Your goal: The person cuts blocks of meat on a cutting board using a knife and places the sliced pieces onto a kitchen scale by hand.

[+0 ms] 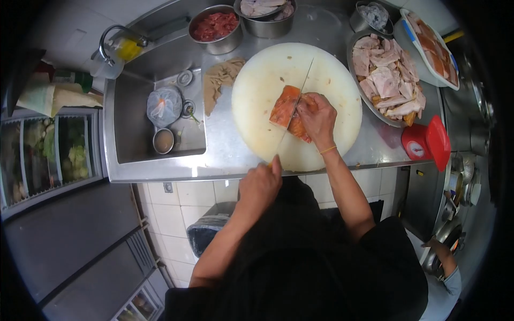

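Observation:
A slab of orange-brown meat (285, 105) lies on a round white cutting board (257, 134). Across it runs the long thin blade of a knife (304, 82), pointing away from me and slightly right. My left hand (261, 184) is closed round the knife's handle at the near edge of the board. With bunched fingers, my right hand (319, 116) holds the meat down just right of the blade. The fingertips are partly hidden behind the knuckles. Small brown crumbs dot the board.
Left is a sink (128, 128) holding a tied plastic bag (164, 106). Behind stands a pot of red meat (214, 27); a brown cloth (219, 80) lies beside the board. Right are a bowl of sliced meat (388, 75), a tub (431, 48) and a red scale (426, 142). Another person's arm (444, 257) shows lower right.

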`<state>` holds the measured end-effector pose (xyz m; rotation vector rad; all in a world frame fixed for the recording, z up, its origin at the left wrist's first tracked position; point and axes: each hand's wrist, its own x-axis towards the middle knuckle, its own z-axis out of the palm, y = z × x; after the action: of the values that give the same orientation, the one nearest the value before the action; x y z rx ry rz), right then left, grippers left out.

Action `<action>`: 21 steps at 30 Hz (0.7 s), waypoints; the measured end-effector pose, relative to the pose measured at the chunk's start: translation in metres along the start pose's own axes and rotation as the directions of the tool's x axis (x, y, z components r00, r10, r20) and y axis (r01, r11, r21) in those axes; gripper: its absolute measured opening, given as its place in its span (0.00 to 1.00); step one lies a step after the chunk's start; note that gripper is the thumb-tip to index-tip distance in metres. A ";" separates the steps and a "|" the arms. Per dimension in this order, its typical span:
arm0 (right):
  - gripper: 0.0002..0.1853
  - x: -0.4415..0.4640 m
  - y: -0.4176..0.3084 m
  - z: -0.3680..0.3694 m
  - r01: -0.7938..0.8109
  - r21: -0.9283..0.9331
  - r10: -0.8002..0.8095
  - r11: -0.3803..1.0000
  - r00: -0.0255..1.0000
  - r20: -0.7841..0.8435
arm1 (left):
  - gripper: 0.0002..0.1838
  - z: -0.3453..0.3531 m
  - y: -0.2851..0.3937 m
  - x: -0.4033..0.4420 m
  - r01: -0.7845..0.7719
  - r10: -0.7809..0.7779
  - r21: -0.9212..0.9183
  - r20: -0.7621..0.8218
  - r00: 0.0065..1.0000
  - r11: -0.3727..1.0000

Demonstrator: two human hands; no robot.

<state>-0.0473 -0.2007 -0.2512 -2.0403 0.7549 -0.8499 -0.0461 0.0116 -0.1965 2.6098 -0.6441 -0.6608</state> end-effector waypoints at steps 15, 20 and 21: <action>0.10 0.019 -0.011 -0.015 -0.210 -0.104 0.227 0.972 0.953 0.200 | 0.29 -0.011 -0.022 -0.056 0.151 -0.153 0.071 0.023 0.988 0.986; 0.08 0.111 -0.010 0.034 0.292 0.246 -0.336 0.924 0.927 0.164 | 0.29 -0.009 -0.020 -0.055 0.188 -0.193 0.080 0.060 0.979 0.979; 0.09 0.118 -0.008 0.047 0.338 0.256 -0.403 0.905 0.875 0.269 | 0.29 -0.010 -0.021 -0.054 0.189 -0.195 0.085 0.064 0.979 0.978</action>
<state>0.0614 -0.2638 -0.2311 -2.0961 0.0872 -0.7434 -0.0765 0.0593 -0.1790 2.7566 -0.4495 -0.8057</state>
